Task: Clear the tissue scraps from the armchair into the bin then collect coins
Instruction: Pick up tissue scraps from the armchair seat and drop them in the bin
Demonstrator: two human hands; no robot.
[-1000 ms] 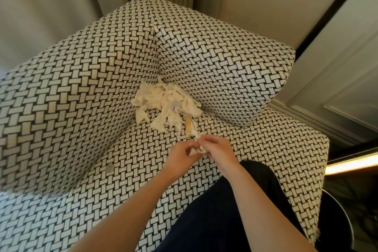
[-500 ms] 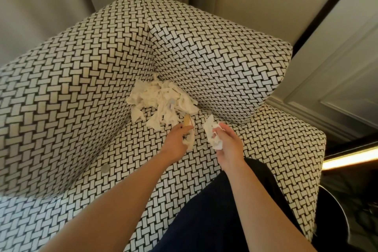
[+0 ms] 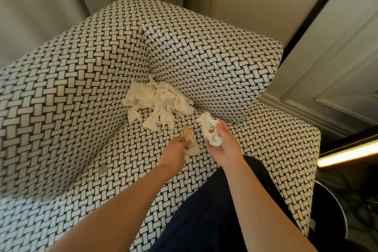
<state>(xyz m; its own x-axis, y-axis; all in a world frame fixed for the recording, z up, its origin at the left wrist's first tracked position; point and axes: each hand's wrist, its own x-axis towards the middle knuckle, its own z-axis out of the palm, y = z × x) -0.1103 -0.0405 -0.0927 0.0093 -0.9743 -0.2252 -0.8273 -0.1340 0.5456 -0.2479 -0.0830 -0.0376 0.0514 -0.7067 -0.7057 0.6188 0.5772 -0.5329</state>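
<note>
Head view: the hands, together a second ago, have parted; the right hand [image 3: 225, 147] clutches a tissue wad [image 3: 210, 129] above the armchair [image 3: 266, 139] seat, and the left hand [image 3: 176, 149] pinches another scrap [image 3: 193, 148]. The pile [image 3: 159, 104] fills the far corner and a coin [image 3: 102, 169] lies left, so clearing has barely begun. What looks like the bin [image 3: 331, 223], near right, hides its inside.

Soft daylight, wide-angle warp – edges blurred (slightly)
</note>
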